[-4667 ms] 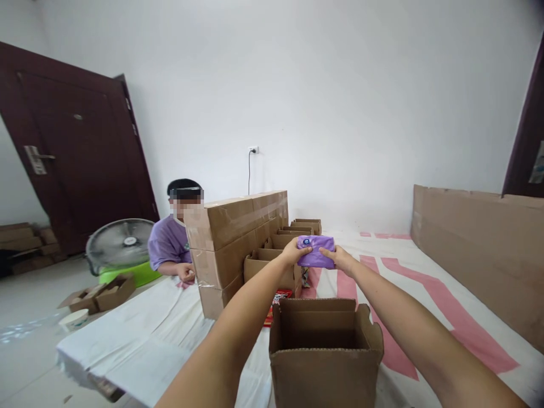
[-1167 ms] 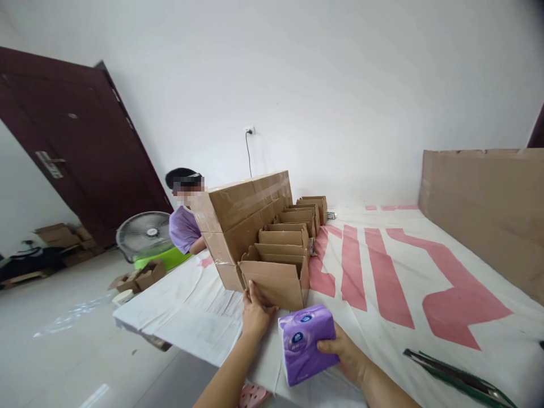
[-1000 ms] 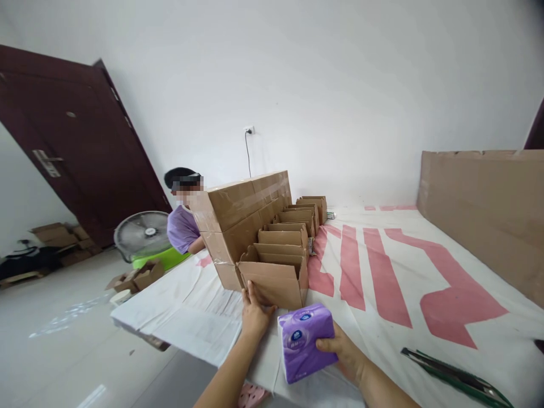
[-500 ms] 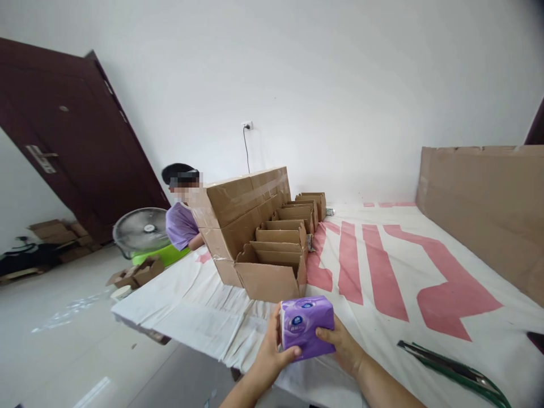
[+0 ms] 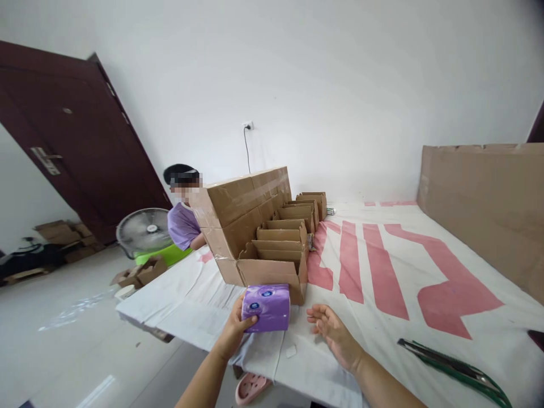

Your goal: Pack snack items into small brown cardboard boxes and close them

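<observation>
The purple pack (image 5: 268, 318) sits in the person's left hand (image 5: 235, 328), in front of the front carton (image 5: 272, 274), the nearest of a row of cartons with raised flaps; whether pack and carton touch cannot be told from this angle. The left hand pinches the pack at its left end, thumb laid across the lower corner of the printed face and the fingers mostly hidden behind. The right hand (image 5: 335, 333) holds nothing: its fingers are loosely spread and curved, to the right and in front of the front carton, apart from the pack's free end. The pack looks like film-wrapped tissues, so it is probably light and easily borne by one hand, soft enough to dent under a hard thumb, and hardly breakable, though the thin wrapper could crease or tear. The glossy film may slide a little against dry fingers, so a broad, flat hold seems better than a tight pinch; the two short ends look like the best places to take it, one palm at each, with thumbs on the face. A cutter (image 5: 454, 367) with green edging lies on the cloth (image 5: 323, 368), well to the right of the front carton.
</observation>
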A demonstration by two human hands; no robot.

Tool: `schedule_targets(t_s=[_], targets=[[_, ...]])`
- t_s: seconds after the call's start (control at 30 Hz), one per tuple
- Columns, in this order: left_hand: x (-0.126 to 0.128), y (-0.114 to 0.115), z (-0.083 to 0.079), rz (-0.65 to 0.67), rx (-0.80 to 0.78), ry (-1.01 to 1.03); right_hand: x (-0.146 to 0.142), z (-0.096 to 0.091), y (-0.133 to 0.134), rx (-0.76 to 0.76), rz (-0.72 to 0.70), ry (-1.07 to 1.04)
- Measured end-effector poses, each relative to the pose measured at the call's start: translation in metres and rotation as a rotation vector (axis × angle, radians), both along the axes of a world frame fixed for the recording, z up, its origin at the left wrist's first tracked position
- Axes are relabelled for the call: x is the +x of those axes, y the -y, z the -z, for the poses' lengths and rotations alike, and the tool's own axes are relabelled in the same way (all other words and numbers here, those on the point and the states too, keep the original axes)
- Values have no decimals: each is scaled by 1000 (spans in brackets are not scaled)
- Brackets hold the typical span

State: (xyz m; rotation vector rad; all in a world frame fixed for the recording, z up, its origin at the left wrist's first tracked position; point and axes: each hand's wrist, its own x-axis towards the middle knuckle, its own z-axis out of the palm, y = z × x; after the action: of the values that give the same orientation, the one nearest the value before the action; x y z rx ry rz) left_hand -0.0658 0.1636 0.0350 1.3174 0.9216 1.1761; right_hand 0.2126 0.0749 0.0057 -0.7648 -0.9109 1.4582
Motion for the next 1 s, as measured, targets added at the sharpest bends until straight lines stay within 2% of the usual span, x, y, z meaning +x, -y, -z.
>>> schedule_targets(t_s=[0.13, 0.27, 0.33, 0.43, 0.5, 0.57, 0.67, 1.0], targets=[[-10, -12, 8, 8, -24, -9, 0, 0, 1, 11, -7, -6], [-16, -21, 17, -126, 61, -159, 0, -3, 1, 3, 7, 9], [-13, -18, 21, -266, 168, -303, 0, -5, 1, -8, 9, 24], [-1, -2, 23, -494, 421, -580, 0, -7, 2, -14, 15, 60], [12, 14, 24, -565, 562, -777, -1, -6, 2, -13, 14, 81], [26, 27, 26, -566, 594, -939, 0, -5, 2, -16, 4, 92], [42, 33, 29, -531, 527, -1061, 0, -2, 2, -15, -9, 100], [58, 14, 20, -522, 503, -1128, -3, 0, -2, -31, -7, 117]])
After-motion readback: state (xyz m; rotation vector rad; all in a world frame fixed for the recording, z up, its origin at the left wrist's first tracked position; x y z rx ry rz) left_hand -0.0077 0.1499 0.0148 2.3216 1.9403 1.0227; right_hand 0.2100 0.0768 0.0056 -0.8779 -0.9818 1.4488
